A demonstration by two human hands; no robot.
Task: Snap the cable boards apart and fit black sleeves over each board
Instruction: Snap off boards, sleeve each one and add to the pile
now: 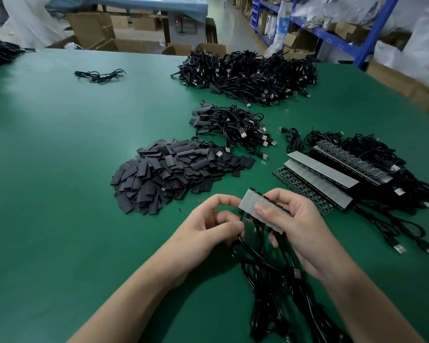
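A short strip of joined cable boards (252,203), grey on its upper face, is held above the green table (60,169) near its front edge. My right hand (297,224) grips the strip's right part, thumb pressed on top. My left hand (216,219) pinches the strip's left end board at its lower edge. Black cables (278,288) hang from the strip toward me. A heap of flat black sleeves (174,172) lies just beyond my left hand. More uncut board strips (332,177) with cables are stacked to the right.
A small pile of sleeved cables (233,127) lies behind the sleeves, and a large pile of black USB cables (253,73) further back. A lone cable (99,75) lies at the far left. Cardboard boxes (104,33) and blue shelving (332,33) stand beyond the table.
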